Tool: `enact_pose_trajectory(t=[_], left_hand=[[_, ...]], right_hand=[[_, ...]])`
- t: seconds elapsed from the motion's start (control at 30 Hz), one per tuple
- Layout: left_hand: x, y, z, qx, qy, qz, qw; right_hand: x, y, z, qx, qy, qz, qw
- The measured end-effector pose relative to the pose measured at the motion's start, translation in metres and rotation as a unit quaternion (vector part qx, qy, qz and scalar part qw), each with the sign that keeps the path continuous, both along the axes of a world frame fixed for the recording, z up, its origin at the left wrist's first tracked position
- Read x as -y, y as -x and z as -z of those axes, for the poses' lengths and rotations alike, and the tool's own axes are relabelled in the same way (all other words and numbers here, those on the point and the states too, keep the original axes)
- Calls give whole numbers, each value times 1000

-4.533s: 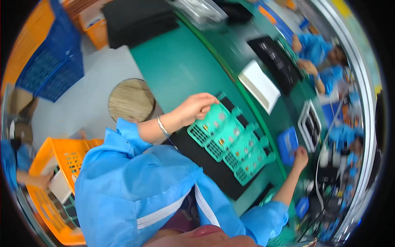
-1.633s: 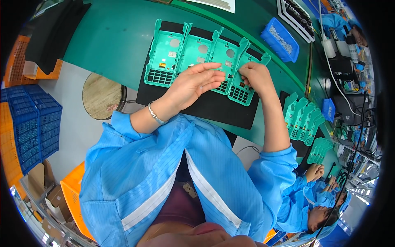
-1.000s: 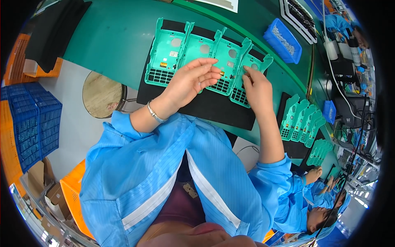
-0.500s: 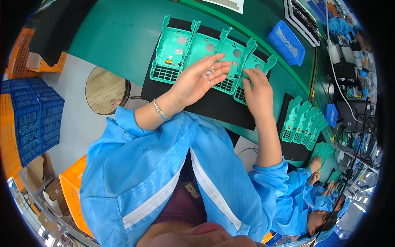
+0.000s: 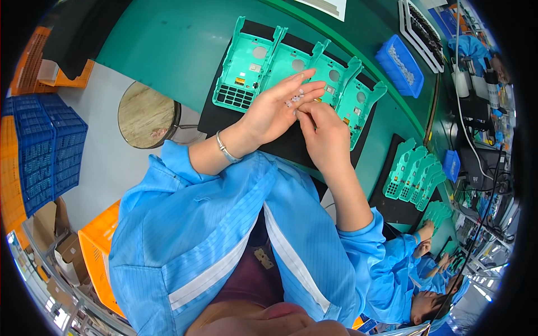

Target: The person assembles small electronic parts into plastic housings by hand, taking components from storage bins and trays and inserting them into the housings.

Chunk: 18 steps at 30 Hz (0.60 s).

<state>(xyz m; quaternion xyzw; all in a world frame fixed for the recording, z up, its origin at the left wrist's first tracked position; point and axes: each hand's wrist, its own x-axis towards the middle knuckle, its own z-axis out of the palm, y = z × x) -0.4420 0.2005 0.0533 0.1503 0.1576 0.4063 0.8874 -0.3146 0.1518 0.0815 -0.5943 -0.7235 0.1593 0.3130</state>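
From over here there's decent room to slide a hand across the green tabletop (image 5: 168, 47), upper left. Centre's jammed tho: left hand (image 5: 273, 112) and right hand (image 5: 326, 134) block the lower ends of the middle green plastic housings (image 5: 290, 63).

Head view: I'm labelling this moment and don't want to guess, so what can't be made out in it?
All in the head view:
- White pieces on the left hand: too small for exact shape or count.
- Whether the right hand pinches one: its own fingers hide this.
- Keypad end of the second green housing from the left: behind the left hand.
- Full outline of the pale item: cut off by the upper edge.
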Motion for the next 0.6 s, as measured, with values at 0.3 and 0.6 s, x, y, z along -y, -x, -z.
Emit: enact_pose_trajectory(t=[0.3,0.6], left_hand=[[-5,12,6,9,-15,-9,1000],[-9,29,8,-26,-13,-102,994]], right_hand=[[-3,8,2,-6,1,-32,999],[-48,-20,-5,-161,253,176,938]])
